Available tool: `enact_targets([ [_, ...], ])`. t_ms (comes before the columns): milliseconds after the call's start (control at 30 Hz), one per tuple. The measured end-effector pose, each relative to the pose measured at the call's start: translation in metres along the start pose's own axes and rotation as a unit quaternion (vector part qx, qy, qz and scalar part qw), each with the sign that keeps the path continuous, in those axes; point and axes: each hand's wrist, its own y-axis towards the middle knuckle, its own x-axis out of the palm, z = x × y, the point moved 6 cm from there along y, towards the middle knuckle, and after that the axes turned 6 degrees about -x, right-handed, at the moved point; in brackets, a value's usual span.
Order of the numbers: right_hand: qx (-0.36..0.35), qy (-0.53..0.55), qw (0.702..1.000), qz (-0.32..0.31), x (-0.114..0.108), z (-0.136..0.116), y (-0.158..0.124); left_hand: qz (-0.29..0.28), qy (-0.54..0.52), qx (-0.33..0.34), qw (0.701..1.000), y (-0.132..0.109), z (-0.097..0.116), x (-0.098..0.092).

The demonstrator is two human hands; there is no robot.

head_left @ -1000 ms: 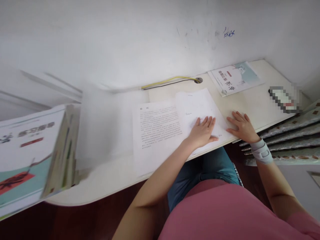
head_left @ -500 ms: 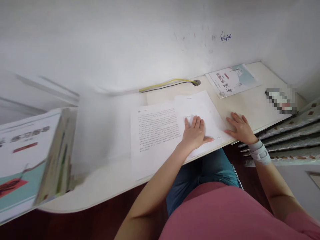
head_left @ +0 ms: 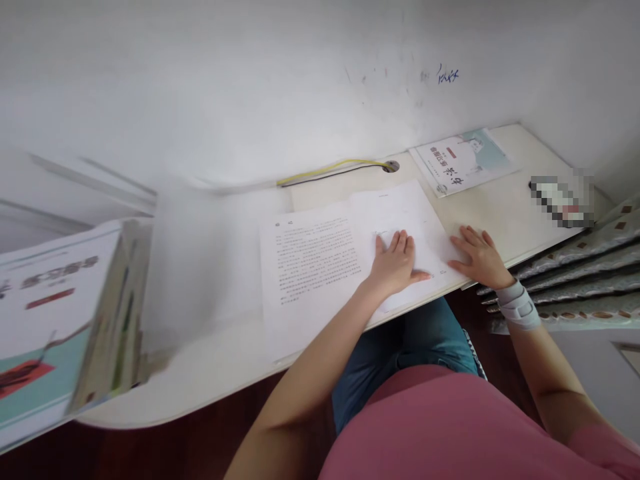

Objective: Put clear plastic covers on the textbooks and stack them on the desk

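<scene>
An open booklet lies on the desk, its left page (head_left: 315, 267) covered in printed text and its right page (head_left: 395, 207) mostly blank with a few small lines. My left hand (head_left: 397, 262) rests flat on the right page, fingers spread and pointing away from me. Beside the booklet's right edge, my right hand (head_left: 477, 257) lies with spread fingers on the desk, its thumb close to or touching the page edge. A pale wrist brace (head_left: 520, 305) wraps my right wrist. Neither hand holds anything.
Stacked books (head_left: 55, 320) stand at the left. Toward the wall lies a thin booklet (head_left: 463, 162), with a pixelated phone-like object (head_left: 560, 200) to its right. A yellow cable (head_left: 330, 169) runs into a desk hole (head_left: 391, 167). A patterned curtain (head_left: 590, 267) hangs past the desk's right edge.
My left hand has slid slightly to the right across the right page. My right hand stays in nearly the same place.
</scene>
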Motion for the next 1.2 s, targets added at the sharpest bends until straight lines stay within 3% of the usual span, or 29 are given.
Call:
enact_targets([
  [167, 0.006, 0.0, 1.0, 0.001, 0.0, 0.0, 0.001, -0.005, -0.01, 0.013, 1.0, 0.01, 0.008, -0.004],
  [433, -0.007, -0.012, 1.0, -0.024, -0.001, -0.004, 0.0, -0.005, 0.0, 0.007, 1.0, 0.002, 0.009, 0.0],
  [800, -0.019, -0.02, 0.999, -0.041, -0.001, -0.007, 0.0, -0.016, -0.014, 0.021, 1.0, 0.019, 0.017, 0.001],
  [1000, -0.031, -0.023, 0.999, -0.037, 0.002, -0.006, 0.0, -0.01, 0.015, -0.03, 0.999, 0.007, -0.002, -0.004],
  [1200, -0.071, -0.024, 0.996, -0.053, 0.002, -0.02, 0.0, -0.008, 0.031, -0.033, 0.999, -0.009, -0.015, 0.004],
])
